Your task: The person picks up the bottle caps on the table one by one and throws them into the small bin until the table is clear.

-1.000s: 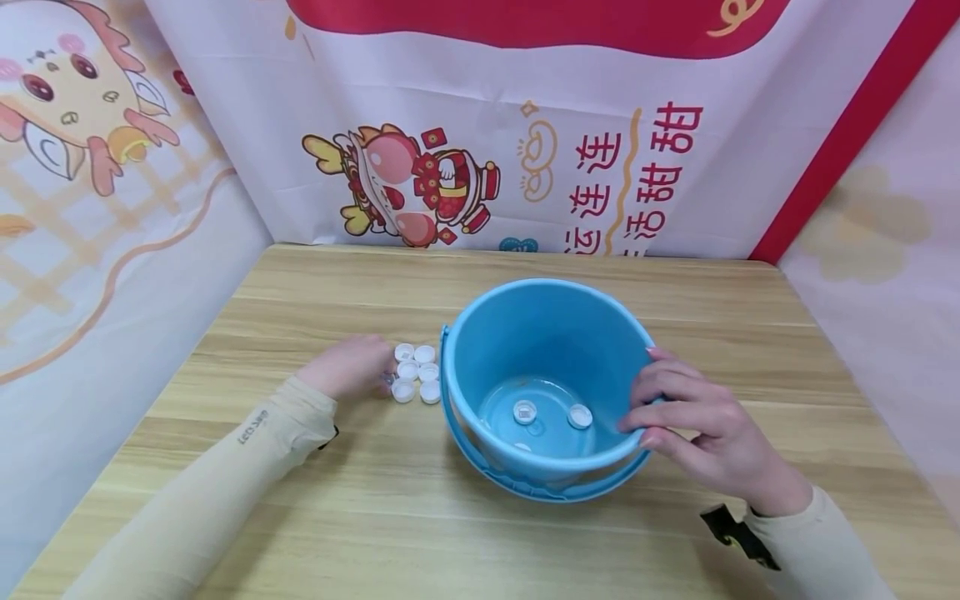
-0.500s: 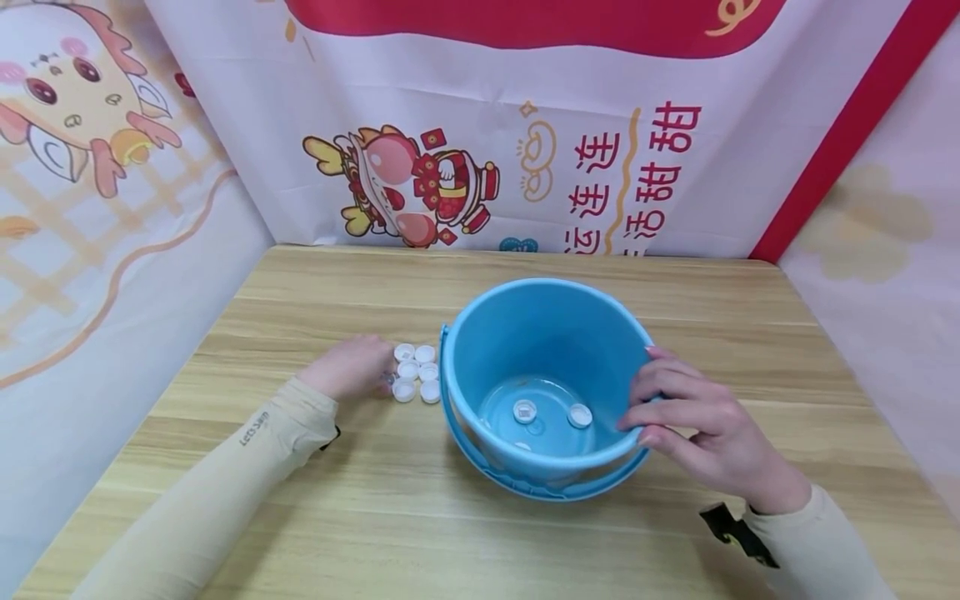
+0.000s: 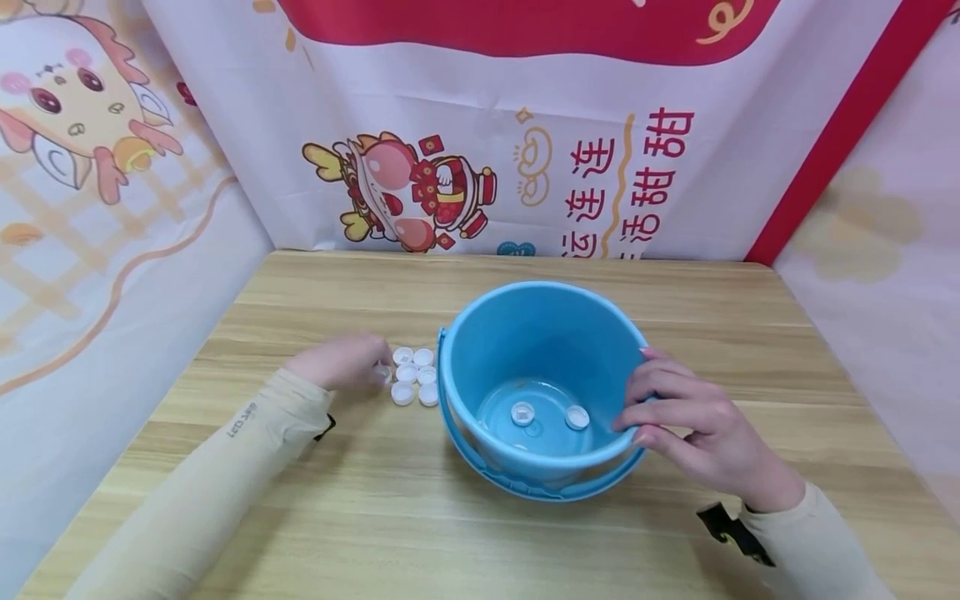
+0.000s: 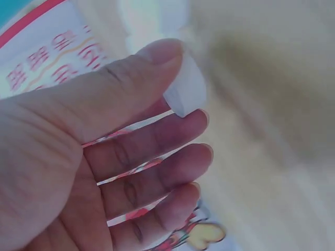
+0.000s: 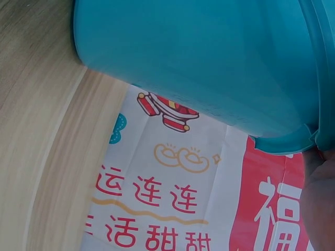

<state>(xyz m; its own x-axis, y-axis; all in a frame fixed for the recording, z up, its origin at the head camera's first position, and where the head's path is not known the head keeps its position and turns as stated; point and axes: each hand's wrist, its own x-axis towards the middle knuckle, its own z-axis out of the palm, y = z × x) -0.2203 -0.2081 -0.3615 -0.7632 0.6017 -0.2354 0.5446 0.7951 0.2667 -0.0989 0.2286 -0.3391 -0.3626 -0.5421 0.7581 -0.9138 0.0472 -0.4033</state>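
Observation:
My left hand [image 3: 348, 360] pinches a white plastic bottle cap [image 4: 189, 89] between thumb and forefinger, beside the left edge of a cluster of caps. Its other fingers are loosely bent below the cap in the left wrist view. Several more white bottle caps [image 3: 407, 372] lie close together on the table, left of a blue bucket [image 3: 543, 333]. Inside the bucket, white caps [image 3: 577, 417] rest on the bottom; one near the front is mostly hidden by the wall. My right hand [image 3: 693, 417] grips the bucket's right rim, fingers inside and thumb outside.
The wood-grain table [image 3: 360, 500] runs back to a printed cloth [image 3: 450, 75] hanging upright behind it. More printed cloth hangs at both sides. The bucket's handle [image 3: 551, 493] hangs down around its front.
My left hand has shifted slightly leftward, and the cap in its fingers shows more plainly beside the cluster. My right hand keeps its grip on the bucket. The head view has shifted a little.

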